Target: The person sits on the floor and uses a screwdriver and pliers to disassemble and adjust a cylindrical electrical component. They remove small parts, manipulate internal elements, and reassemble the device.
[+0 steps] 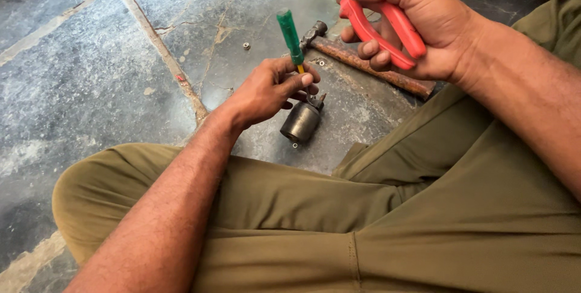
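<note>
Green screwdriver [291,36] was gripped by left hand [270,87], grip clenched round shaft, tip set down at top of dark cylinder [301,121]. Cylinder was laid on stone floor [91,75], just beyond olive-trousered knee [121,178]. Red pliers [378,17] were clasped in right hand [417,26], raised above rusty hammer [363,63]. Small nuts [246,45] were scattered nearby.

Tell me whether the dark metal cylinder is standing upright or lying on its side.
On its side: the dark cylinder lies on the stone floor, its round end facing the camera.
</note>
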